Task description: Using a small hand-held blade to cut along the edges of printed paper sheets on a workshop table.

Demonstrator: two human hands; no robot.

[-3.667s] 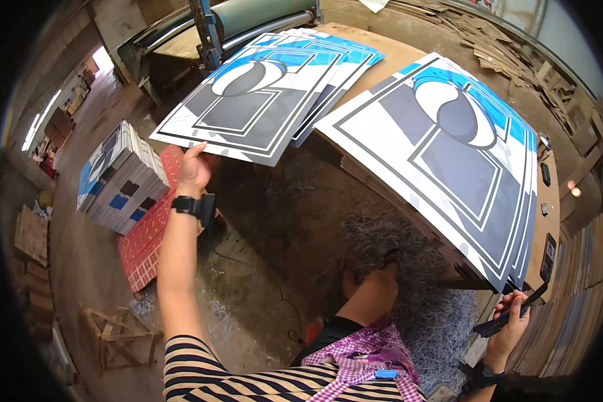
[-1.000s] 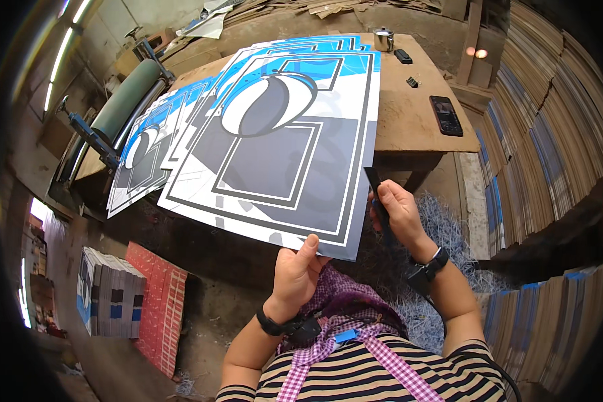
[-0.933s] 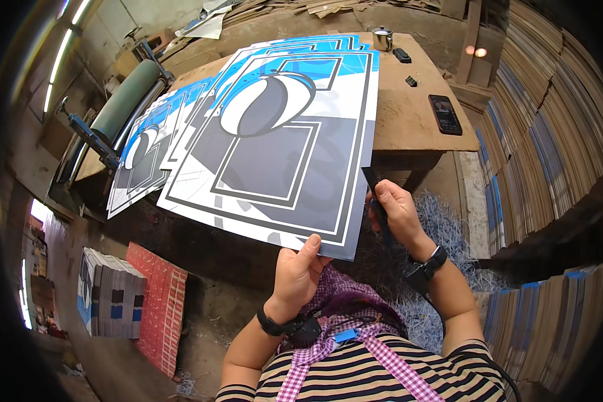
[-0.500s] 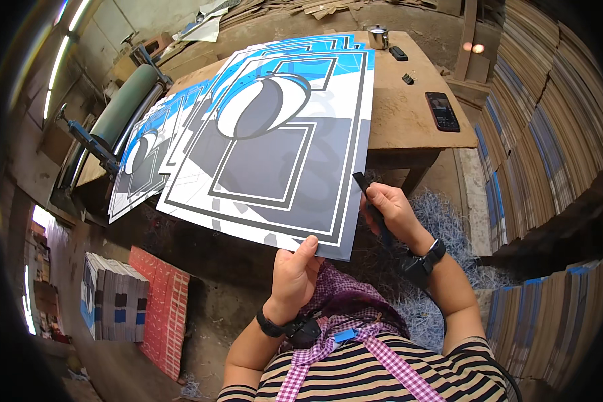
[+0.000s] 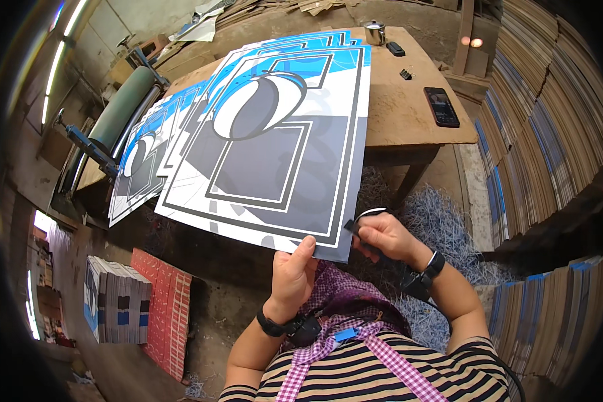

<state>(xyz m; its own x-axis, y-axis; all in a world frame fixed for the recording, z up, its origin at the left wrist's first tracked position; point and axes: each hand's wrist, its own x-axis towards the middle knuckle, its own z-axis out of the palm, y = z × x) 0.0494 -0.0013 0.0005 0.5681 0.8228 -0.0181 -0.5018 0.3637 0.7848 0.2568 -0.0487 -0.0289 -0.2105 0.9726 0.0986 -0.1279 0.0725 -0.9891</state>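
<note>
1. Since the frame half a second ago, the right hand (image 5: 388, 236) has come down along the panel's right edge toward the near corner, carrying the black hand tool (image 5: 350, 226); the left hand (image 5: 293, 275) has barely shifted.
2. The right fingers are clenched around the tool, its tip at the panel's edge. A thin curved strip (image 5: 370, 212) arcs above them; whether it is offcut or part of the tool, I cannot tell.
3. The left fingers grasp the near edge of the ball-printed panel (image 5: 268, 154), thumb on top. The grip lies just beside the corner, so the thumb and the fingers underneath are best kept out of the tool's line.
4. The panel lies on top of other prints, its near end overhanging the desk (image 5: 415, 137). That unsupported corner will probably flex; a firm left grip and a steady tool angle should keep the edge even.
5. Farther out on the desk, the smartphone (image 5: 442, 107), binder clip (image 5: 406, 75) and metal cup (image 5: 374, 32) sit apart from the panel.
6. Shredded strips (image 5: 442, 241) litter the floor to the right, so careful footing seems wise.
</note>
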